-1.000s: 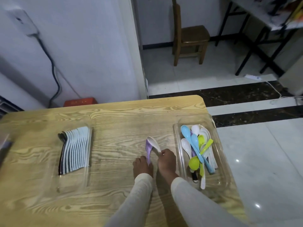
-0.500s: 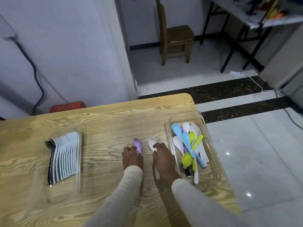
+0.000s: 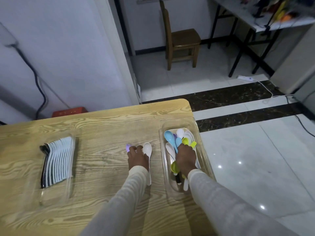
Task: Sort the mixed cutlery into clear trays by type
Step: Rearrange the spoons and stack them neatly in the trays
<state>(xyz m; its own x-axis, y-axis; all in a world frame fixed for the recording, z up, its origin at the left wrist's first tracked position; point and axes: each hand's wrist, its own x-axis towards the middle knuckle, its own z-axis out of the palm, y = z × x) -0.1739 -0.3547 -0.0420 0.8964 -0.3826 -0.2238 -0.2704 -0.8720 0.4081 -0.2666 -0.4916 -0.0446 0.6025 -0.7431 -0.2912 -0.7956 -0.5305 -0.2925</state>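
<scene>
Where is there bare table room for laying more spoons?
Free: wood between the left tray and the left hand, and the table's far strip. Crowded: purple spoon and white spoon at that hand; right tray, piled, right hand inside.

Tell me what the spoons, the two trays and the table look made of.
Spoons: probably plastic, glossy; flat pastel colours with a soft shine. Right tray and left tray: clear rigid plastic, it seems; the grain shows through and the rims glint. Table: wood or wood-print laminate, satin, with bold grain; cannot tell which.
</scene>
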